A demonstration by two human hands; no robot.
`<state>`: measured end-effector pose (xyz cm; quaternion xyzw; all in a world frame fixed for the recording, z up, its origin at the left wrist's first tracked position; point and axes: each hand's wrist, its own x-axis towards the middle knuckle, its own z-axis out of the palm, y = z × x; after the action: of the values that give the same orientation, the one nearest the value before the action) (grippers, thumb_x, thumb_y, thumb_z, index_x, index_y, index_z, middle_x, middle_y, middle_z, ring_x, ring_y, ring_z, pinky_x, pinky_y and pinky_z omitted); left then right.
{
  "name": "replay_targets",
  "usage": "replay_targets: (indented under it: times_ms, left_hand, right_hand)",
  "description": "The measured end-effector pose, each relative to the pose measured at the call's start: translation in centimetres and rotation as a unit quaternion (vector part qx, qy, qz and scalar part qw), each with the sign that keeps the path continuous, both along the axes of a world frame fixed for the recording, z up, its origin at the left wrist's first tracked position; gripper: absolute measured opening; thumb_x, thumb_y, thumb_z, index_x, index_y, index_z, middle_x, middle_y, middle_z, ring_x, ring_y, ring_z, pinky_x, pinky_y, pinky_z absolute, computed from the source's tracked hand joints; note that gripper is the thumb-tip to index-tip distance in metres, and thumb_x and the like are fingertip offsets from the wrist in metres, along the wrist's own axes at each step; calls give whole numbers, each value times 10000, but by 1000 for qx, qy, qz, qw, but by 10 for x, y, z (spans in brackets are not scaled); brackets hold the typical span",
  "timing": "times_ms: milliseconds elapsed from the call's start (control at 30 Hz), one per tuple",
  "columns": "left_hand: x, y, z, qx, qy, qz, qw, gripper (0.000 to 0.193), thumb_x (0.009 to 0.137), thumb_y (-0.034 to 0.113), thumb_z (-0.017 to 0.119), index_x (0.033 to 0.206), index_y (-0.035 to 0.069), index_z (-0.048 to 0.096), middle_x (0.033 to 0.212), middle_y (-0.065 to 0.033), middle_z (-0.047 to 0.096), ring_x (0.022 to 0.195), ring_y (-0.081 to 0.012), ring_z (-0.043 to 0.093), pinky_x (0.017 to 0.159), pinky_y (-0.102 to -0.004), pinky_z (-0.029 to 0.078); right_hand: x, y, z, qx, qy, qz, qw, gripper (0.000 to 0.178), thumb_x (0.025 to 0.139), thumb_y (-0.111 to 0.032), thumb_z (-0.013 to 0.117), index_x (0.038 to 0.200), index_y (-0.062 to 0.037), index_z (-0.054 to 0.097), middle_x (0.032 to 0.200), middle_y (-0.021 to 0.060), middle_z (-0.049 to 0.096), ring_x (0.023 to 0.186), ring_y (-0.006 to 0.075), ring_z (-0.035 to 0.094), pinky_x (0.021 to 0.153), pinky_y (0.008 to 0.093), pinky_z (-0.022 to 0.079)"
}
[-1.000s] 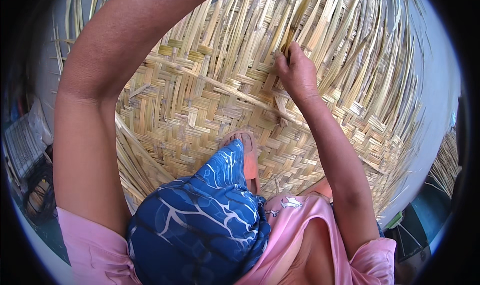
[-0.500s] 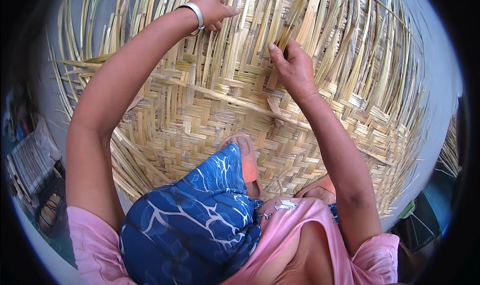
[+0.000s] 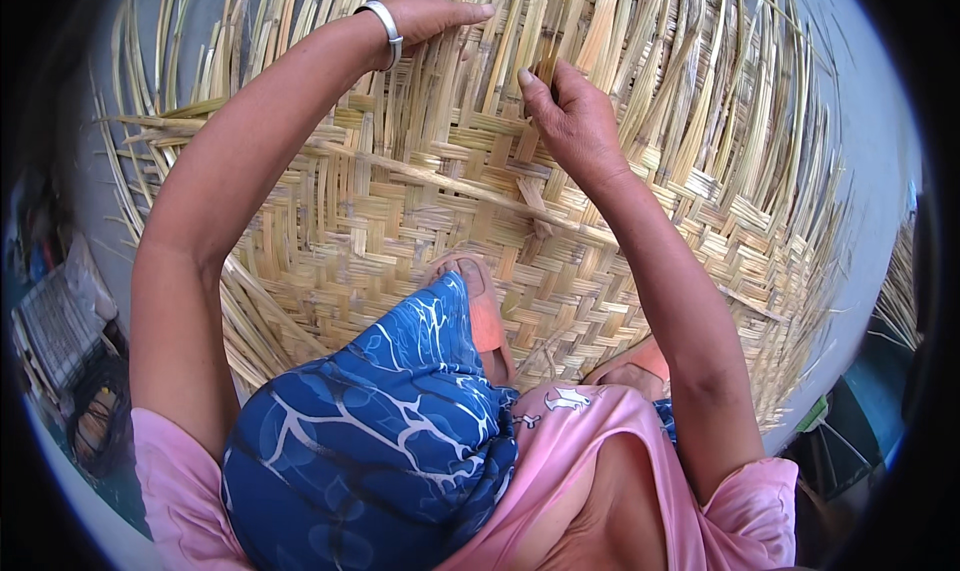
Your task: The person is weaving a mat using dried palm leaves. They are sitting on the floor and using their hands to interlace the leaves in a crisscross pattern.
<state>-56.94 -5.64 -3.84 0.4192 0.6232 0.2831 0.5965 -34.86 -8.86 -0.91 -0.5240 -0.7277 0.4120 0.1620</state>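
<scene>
A large mat of woven pale bamboo strips (image 3: 420, 201) spreads under me, with loose strip ends fanning out at its far edge. My left hand (image 3: 430, 16), a silver bangle on its wrist, lies flat on the loose strips at the top, fingers pointing right. My right hand (image 3: 565, 116) pinches one upright bamboo strip (image 3: 560, 31) between thumb and fingers near the mat's middle top. My knee in blue patterned cloth (image 3: 380, 441) and an orange sandal (image 3: 485, 311) rest on the weave.
Grey floor (image 3: 870, 121) shows beyond the mat on the right. A pale crate-like object (image 3: 60, 321) and dark clutter sit at the left edge. More bamboo strips (image 3: 900, 291) lie at the far right.
My left arm has swung from high over the mat so that the hand now rests on the loose strips. My right hand has stayed gripping a strip, and the view has tilted slightly.
</scene>
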Motion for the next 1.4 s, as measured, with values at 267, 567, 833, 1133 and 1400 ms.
replay_targets:
  times_ms: [267,567,833,1133,1400]
  left_hand:
    - [17,10,9,-78,3,-81,994,328,725,330,757,871,55,656,677,5,590,534,-83,561,480,-199,444]
    - [31,6,-4,-15,10,-42,999,283,763,119,677,1009,10,591,801,-58,643,643,-117,604,570,-253,492]
    - [33,3,-8,30,22,-17,999,333,754,149,696,1024,-1,573,796,-63,639,642,-124,602,573,-271,500]
    - [22,2,-11,-28,-47,22,998,222,832,216,655,955,68,543,778,-9,595,630,-90,562,528,-245,492]
    - [26,-6,-5,-19,-67,73,995,225,839,212,643,951,85,496,757,-8,565,575,-84,518,474,-234,481]
  right_hand:
    - [1,1,5,-21,0,11,1000,305,906,-320,536,914,-16,560,694,133,593,660,262,580,612,362,470]
    - [1,6,4,-48,-9,-8,999,332,890,-338,519,961,-20,584,810,187,637,777,335,616,704,402,477]
    - [2,10,-1,-42,-51,-11,998,351,883,-354,522,917,-11,585,790,194,627,770,349,608,711,418,473]
    - [2,13,-12,-51,-66,2,996,323,911,-309,542,980,4,583,788,72,621,732,137,562,696,298,474]
    - [-10,9,-10,-100,64,-44,992,176,856,-113,549,1000,-11,558,843,73,616,826,134,595,781,293,488]
